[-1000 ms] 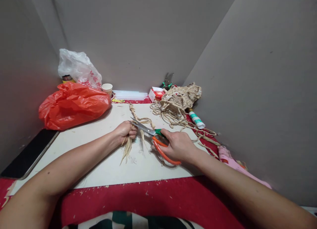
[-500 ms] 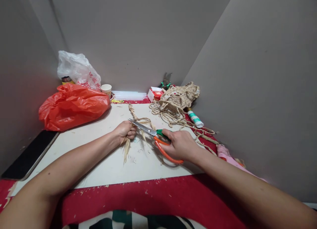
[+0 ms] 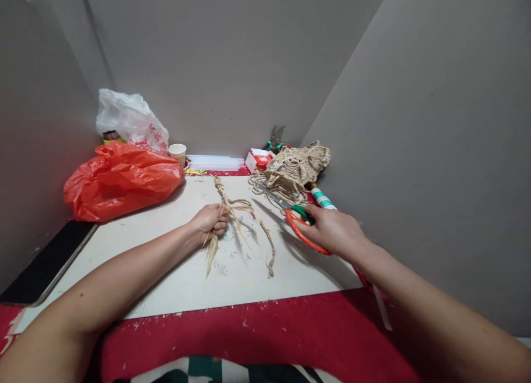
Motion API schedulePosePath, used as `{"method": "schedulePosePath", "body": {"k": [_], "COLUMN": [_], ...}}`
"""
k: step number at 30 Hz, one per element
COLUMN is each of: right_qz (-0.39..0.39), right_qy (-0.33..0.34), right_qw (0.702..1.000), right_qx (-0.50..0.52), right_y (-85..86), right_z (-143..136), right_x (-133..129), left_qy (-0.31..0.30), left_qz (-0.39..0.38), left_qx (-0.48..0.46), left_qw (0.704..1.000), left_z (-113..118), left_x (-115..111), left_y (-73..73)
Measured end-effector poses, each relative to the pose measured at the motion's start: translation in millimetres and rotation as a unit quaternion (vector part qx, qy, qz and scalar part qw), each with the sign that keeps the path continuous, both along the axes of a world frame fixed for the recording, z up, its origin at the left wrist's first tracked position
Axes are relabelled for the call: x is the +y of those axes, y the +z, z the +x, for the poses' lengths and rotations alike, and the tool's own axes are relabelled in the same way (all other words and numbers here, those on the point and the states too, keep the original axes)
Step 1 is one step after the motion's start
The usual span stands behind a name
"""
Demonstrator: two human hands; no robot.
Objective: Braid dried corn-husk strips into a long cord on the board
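Note:
My left hand [image 3: 213, 219] is closed on pale dry plant-fibre strands [image 3: 212, 254], whose loose ends hang below the fist. From there a braided straw cord [image 3: 220, 189] runs up the white board [image 3: 166, 289], and a thinner twisted length [image 3: 269, 242] curves down to the right. My right hand [image 3: 334, 228] holds scissors [image 3: 305, 223] with one orange and one green handle. Their blades look closed or nearly so, pointing up and left, apart from the strands and in front of the heap of straw cord [image 3: 305, 164].
A red plastic bag [image 3: 124, 178], a clear bag [image 3: 130, 117] and a paper cup [image 3: 177, 152] stand back left. A black phone [image 3: 50, 261] lies at left. Clear sticks [image 3: 213, 162], a small box [image 3: 258, 159] and pruning shears [image 3: 275, 138] line the grey wall.
My right hand has drawn the scissors away from my left fist, to the right and slightly up, and the blades have come closer together. My left hand stays in place with the fibres.

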State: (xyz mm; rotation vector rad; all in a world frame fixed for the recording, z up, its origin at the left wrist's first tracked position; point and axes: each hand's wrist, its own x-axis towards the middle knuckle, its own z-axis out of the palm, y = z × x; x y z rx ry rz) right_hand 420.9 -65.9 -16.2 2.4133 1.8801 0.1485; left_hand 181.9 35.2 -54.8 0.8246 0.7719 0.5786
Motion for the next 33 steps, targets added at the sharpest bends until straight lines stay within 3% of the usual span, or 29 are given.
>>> {"method": "schedulePosePath", "body": {"k": [5,8,10,12,14,16,19,22,26,29,31,33], "right_qz": [-0.082,-0.027,0.064,0.135,0.139,0.111,0.018,-0.036,-0.01,0.068,0.16,0.239], "right_qy": [-0.003,0.035,0.11,0.202,0.283,0.33,0.355,0.382,0.388,0.342,0.283,0.255], "right_qw": [0.997,0.999,0.989,0.954,0.916,0.904,0.912,0.905,0.897,0.891,0.856,0.765], "right_qx": [0.003,0.022,0.074,0.177,0.248,0.249,0.207,0.186,0.212,0.289,0.402,0.54], "right_y": [-6.3,7.4,21.2,32.4,37.5,36.3,29.4,24.4,24.4,30.5,39.1,51.2], "right_z": [22,12,-5,-29,-56,-81,-108,-116,-103,-98,-109,-132], "right_x": [-4,-4,4,20,42,65,92,101,104,111,109,93], "left_qy": [0.005,0.009,0.015,0.023,0.026,0.023,0.018,0.02,0.017,0.014,0.009,0.011], "left_qz": [0.006,0.022,0.03,0.035,0.043,0.051,0.054,0.051,0.051,0.051,0.053,0.064], "left_qx": [-0.004,-0.001,0.009,0.019,0.025,0.025,0.026,0.03,0.022,0.014,0.019,0.043], "left_qw": [1.0,1.0,0.999,0.999,0.998,0.998,0.998,0.998,0.998,0.998,0.998,0.997], "left_z": [0,2,3,5,6,6,6,6,6,4,4,4], "left_x": [-2,-3,-4,-5,-5,-6,-7,-6,-5,-6,-7,-8], "left_y": [-0.1,-1.6,-2.6,-2.8,-2.2,-1.3,-1.8,-4.8,-7.4,-4.6,-1.5,0.6]}}
